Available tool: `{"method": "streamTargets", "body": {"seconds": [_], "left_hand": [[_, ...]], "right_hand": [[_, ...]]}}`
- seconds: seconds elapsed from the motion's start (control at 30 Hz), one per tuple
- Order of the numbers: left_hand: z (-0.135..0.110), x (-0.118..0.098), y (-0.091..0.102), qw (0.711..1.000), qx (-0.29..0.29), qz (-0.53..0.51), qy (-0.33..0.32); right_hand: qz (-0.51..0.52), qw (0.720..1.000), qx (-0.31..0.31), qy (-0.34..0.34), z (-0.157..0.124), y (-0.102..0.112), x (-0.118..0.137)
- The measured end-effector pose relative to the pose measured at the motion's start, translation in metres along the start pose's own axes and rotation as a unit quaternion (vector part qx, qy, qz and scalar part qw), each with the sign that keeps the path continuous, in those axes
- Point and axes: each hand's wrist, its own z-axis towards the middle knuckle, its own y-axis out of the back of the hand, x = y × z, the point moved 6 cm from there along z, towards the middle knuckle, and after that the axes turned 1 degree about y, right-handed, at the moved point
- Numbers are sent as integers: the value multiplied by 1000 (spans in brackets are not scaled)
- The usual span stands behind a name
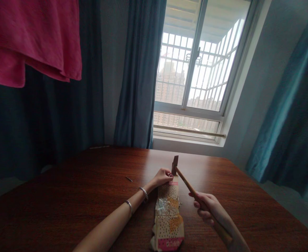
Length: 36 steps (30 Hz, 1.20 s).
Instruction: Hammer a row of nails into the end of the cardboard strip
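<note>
My right hand (209, 207) is closed round the wooden handle of a hammer (183, 178), whose metal head sits raised just above the far end of a long dotted cardboard strip (168, 217). The strip lies flat on the brown wooden table (64, 203). My left hand (163, 177), with two bracelets on the wrist, pinches something small at the strip's far end, right beside the hammer head. What the fingers pinch is too small to name.
A single nail (129, 179) lies loose on the table left of my left hand. Beyond the table's far edge are a barred window (196, 70) and blue curtains. A pink cloth (33, 38) hangs at upper left.
</note>
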Motion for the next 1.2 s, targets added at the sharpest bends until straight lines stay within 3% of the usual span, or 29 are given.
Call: {"method": "streamTargets", "body": {"seconds": [0.97, 1.2], "left_hand": [[1, 2, -3, 999, 34, -32, 26], [3, -11, 11, 995, 70, -64, 24]], "right_hand": [[23, 999, -4, 25, -2, 3, 3], [16, 999, -28, 35, -3, 12, 7]]}}
